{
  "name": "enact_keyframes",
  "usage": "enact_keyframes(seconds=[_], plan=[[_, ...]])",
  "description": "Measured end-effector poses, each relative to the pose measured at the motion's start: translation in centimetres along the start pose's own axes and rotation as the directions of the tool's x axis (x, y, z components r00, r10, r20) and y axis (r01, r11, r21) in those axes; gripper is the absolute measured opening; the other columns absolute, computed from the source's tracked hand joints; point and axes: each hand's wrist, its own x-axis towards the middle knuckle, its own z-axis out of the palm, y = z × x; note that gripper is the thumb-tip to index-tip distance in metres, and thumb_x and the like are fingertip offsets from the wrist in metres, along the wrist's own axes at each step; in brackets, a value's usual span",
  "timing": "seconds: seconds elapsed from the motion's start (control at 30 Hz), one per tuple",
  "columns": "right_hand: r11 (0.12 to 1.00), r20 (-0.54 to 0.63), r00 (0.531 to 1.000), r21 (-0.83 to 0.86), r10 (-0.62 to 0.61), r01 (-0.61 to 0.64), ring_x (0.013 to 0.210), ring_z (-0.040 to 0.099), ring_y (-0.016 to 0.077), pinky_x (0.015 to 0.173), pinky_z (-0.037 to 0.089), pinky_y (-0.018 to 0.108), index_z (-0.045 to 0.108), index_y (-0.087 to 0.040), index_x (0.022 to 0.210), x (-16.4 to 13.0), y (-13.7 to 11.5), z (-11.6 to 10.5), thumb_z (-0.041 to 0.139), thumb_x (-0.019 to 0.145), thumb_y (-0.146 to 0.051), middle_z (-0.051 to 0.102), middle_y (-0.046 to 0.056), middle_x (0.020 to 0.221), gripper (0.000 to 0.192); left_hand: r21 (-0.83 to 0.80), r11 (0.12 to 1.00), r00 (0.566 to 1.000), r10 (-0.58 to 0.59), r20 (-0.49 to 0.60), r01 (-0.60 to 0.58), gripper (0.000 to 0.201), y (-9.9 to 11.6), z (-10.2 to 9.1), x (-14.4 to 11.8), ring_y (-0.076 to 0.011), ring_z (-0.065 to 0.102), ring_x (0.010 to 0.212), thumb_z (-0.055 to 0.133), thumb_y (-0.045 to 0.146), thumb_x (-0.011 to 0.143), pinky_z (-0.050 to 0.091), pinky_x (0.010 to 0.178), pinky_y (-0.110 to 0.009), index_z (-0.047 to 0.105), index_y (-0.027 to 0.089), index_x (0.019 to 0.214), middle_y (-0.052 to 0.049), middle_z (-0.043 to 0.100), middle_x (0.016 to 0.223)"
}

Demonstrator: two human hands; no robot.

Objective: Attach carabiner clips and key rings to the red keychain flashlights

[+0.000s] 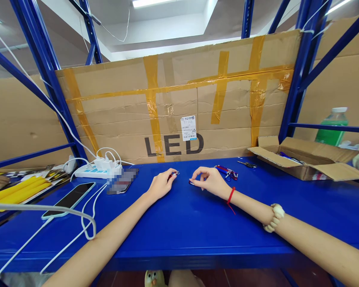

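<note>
My left hand rests over the blue table, its fingers closed on a small shiny piece with a metal ring at its end. Most of that piece is hidden by the fingers. To the right, my right hand pinches a small dark, glossy piece between thumb and fingertip; its kind is too small to make out. The two hands are apart. Just behind my right hand lies a little pile of slim red and blue pieces with metal rings.
An open cardboard box stands at right, near small dark keys or scissors. On the left are a phone, a second blurred phone, a power strip and loose white cables. A cardboard sheet closes the back.
</note>
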Motion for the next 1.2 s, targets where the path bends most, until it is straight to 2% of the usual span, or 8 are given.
enact_keyframes(seconds=[0.07, 0.1, 0.3, 0.47, 0.93, 1.2], plan=[[0.981, 0.017, 0.986, 0.103, 0.164, -0.165, 0.036, 0.043, 0.0068, 0.037, 0.033, 0.019, 0.066, -0.014, 0.079, 0.17, 0.06, 0.05, 0.069, 0.065, -0.035, 0.052, -0.003, 0.041, 0.025, -0.001, 1.0, 1.0, 0.0, -0.001, 0.0, 0.024, 0.02, -0.01, 0.02, -0.0178, 0.063, 0.089, 0.037, 0.029, 0.089, 0.046, 0.077, -0.028, 0.054, 0.027, 0.106, 0.001, 0.067, 0.098], [0.968, 0.028, 0.978, 0.137, 0.208, -0.21, 0.036, 0.042, 0.0066, 0.036, 0.032, 0.019, 0.068, -0.013, 0.084, 0.27, 0.14, 0.04, 0.069, 0.065, -0.037, 0.052, -0.003, 0.042, 0.03, -0.002, 1.0, 1.0, 0.0, -0.002, 0.0, 0.024, 0.03, 0.0, 0.03, -0.0178, 0.063, 0.09, 0.037, 0.028, 0.089, 0.046, 0.077, -0.027, 0.054, 0.027, 0.106, 0.001, 0.067, 0.098], [0.922, 0.095, 0.952, 0.237, 0.291, -0.306, 0.045, 0.047, 0.0053, 0.035, 0.03, 0.016, 0.07, -0.014, 0.091, 0.51, 0.44, -0.19, 0.072, 0.061, -0.039, 0.066, 0.005, 0.067, 0.039, -0.009, 1.0, 1.0, -0.007, 0.004, 0.008, 0.024, 0.05, 0.05, 0.03, -0.0176, 0.063, 0.089, 0.037, 0.029, 0.089, 0.046, 0.077, -0.027, 0.054, 0.027, 0.105, 0.001, 0.067, 0.096], [0.9, 0.144, 0.94, 0.274, 0.309, -0.338, 0.047, 0.046, 0.004, 0.036, 0.03, 0.015, 0.071, -0.015, 0.093, 0.35, 0.23, -0.27, 0.072, 0.062, -0.037, 0.068, 0.006, 0.076, 0.038, -0.014, 1.0, 1.0, -0.005, 0.008, 0.005, 0.024, 0.04, 0.02, 0.01, -0.0173, 0.063, 0.09, 0.037, 0.029, 0.089, 0.046, 0.078, -0.027, 0.054, 0.027, 0.106, 0.001, 0.067, 0.1], [0.887, 0.15, 0.932, 0.287, 0.33, -0.361, 0.044, 0.045, 0.0038, 0.035, 0.029, 0.016, 0.072, -0.015, 0.086, 0.43, 0.03, -0.22, 0.071, 0.064, -0.04, 0.069, 0.007, 0.077, 0.034, -0.009, 1.0, 1.0, -0.002, 0.006, 0.002, 0.024, 0.15, -0.01, 0.02, -0.0172, 0.063, 0.089, 0.036, 0.029, 0.089, 0.046, 0.077, -0.027, 0.054, 0.028, 0.106, 0.002, 0.067, 0.099], [0.888, 0.156, 0.93, 0.279, 0.333, -0.365, 0.042, 0.044, 0.0034, 0.035, 0.028, 0.015, 0.071, -0.013, 0.075, 0.42, -0.29, -0.26, 0.067, 0.067, -0.042, 0.064, 0.003, 0.063, 0.03, 0.0, 1.0, 1.0, -0.003, -0.001, 0.003, 0.024, 0.24, -0.06, -0.03, -0.0176, 0.063, 0.088, 0.035, 0.03, 0.089, 0.046, 0.074, -0.026, 0.054, 0.027, 0.105, 0.001, 0.067, 0.097]])
